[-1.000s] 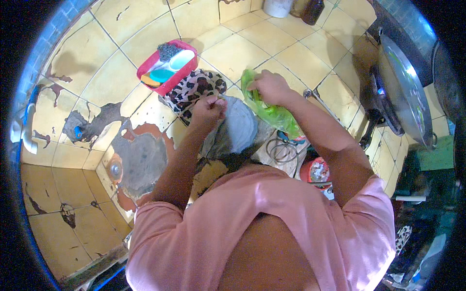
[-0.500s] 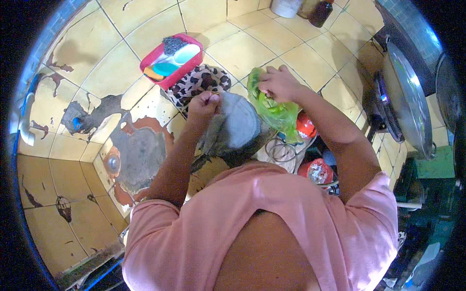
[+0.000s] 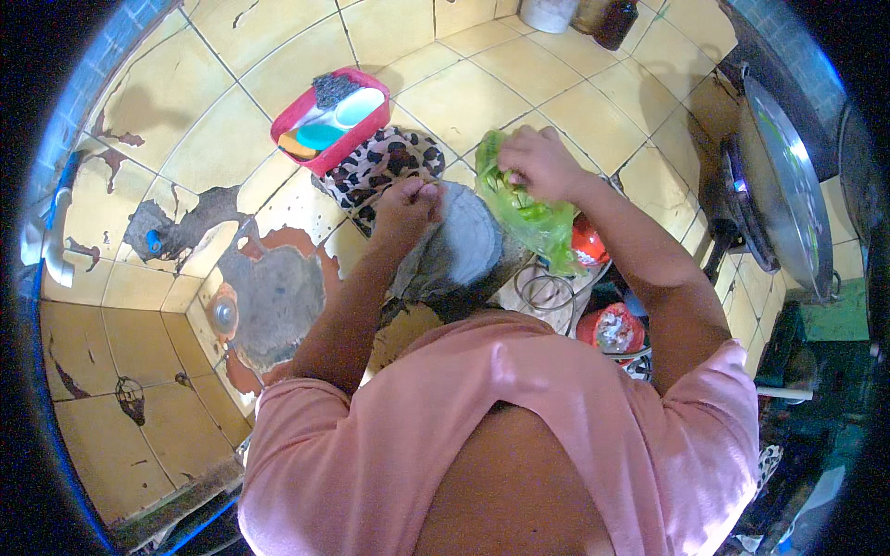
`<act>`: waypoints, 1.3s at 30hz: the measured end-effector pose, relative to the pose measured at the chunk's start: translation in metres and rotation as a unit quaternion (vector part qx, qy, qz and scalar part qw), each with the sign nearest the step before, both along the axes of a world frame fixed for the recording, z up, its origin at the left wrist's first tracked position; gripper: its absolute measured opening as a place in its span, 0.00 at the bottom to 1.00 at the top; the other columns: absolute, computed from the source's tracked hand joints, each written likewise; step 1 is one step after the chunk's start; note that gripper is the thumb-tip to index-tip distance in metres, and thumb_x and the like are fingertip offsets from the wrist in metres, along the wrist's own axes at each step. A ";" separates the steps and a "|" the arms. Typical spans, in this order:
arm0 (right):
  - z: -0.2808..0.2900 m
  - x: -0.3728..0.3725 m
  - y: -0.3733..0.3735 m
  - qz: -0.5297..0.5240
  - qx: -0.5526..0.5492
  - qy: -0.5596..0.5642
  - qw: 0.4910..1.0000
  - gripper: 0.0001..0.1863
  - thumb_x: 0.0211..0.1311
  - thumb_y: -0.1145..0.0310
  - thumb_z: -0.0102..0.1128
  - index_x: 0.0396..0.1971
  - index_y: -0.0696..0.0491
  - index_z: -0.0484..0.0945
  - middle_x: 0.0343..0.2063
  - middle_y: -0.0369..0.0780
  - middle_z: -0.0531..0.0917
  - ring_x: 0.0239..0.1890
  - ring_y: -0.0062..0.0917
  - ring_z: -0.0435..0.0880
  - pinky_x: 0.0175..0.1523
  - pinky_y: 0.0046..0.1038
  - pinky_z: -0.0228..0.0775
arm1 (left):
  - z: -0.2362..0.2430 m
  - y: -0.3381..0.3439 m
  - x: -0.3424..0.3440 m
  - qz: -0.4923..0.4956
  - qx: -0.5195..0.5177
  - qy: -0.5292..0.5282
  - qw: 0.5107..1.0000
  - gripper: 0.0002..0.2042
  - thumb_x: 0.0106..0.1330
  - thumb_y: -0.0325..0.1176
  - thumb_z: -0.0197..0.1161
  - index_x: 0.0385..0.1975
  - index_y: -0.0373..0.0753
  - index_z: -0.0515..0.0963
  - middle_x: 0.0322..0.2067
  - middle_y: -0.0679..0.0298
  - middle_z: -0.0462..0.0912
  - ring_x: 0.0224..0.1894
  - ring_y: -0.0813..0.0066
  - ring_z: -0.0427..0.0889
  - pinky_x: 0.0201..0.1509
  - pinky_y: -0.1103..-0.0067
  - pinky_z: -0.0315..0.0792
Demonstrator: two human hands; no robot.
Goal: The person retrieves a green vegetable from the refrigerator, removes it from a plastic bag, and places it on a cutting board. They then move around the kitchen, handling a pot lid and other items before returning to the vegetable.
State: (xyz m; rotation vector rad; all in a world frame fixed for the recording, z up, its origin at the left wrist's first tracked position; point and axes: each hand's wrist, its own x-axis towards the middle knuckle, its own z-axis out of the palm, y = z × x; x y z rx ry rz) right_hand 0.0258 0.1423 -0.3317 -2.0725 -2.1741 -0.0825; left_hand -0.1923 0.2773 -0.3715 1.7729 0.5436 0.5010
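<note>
A round grey stone block (image 3: 468, 243) with a pale, shallow top lies in front of me. At its left far edge my left hand (image 3: 408, 208) is closed, thumb against fingers; what it pinches is too small to make out. Right of the stone is a thin green plastic bag (image 3: 538, 222), crumpled, with green pieces showing inside. My right hand (image 3: 542, 165) is curled over the bag's upper part, its fingertips closed on the plastic and partly hidden.
Beyond my left hand are a leopard-print cloth (image 3: 394, 162) and a red tub (image 3: 369, 132) with a scourer and soap-like pieces. Red packets (image 3: 612, 329) and wire rings (image 3: 547, 292) sit below the bag. At right, a large metal pan (image 3: 788, 185) leans upright. A worn drain hollow (image 3: 273, 292) lies left.
My left hand has shifted slightly right over the stone's edge. My right hand stays at the green bag, its fingers more curled. The whole view has moved slightly.
</note>
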 end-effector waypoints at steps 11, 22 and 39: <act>0.026 0.018 -0.005 -0.197 0.125 0.831 0.506 0.09 0.61 0.74 0.47 0.41 0.56 0.67 0.33 0.40 0.77 0.28 0.22 0.75 0.31 0.21 0.72 | -0.005 -0.005 0.017 -0.025 -0.244 -0.088 0.965 0.10 0.63 0.34 0.54 0.25 0.34 0.73 0.18 0.68 0.72 0.18 0.80 0.69 0.22 0.84 0.64; 0.003 -0.053 -0.015 -0.234 0.289 0.713 0.595 0.10 0.58 0.78 0.49 0.40 0.57 0.67 0.35 0.42 0.79 0.28 0.20 0.75 0.36 0.22 0.71 | 0.017 -0.054 0.069 0.059 -0.529 -0.140 0.835 0.15 0.61 0.37 0.56 0.43 0.37 0.65 0.44 0.57 0.70 0.50 0.63 0.69 0.53 0.66 0.64; -0.014 -0.087 -0.046 -0.191 0.376 0.764 0.489 0.13 0.55 0.85 0.47 0.37 0.55 0.61 0.34 0.51 0.77 0.26 0.31 0.79 0.31 0.31 0.76 | 0.030 -0.084 0.079 0.010 -0.590 -0.141 0.795 0.02 0.62 0.27 0.51 0.32 0.37 0.70 0.25 0.63 0.74 0.17 0.78 0.68 0.21 0.83 0.65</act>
